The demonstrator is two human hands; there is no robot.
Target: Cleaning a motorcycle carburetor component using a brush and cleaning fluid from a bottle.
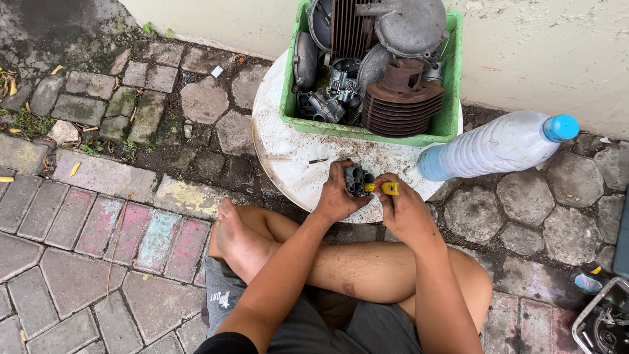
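My left hand grips a small dark metal engine part over the near edge of a round white table. Beside it on the right, my right hand holds a yellow-handled screwdriver whose tip points into that part. Both hands are dirty with grease. I sit cross-legged on the paving with my bare legs under my forearms.
A green plastic crate on the table holds several metal engine parts, including a rusty finned cylinder. A clear plastic bottle with a blue cap lies at the right. A metal container sits at the lower right corner.
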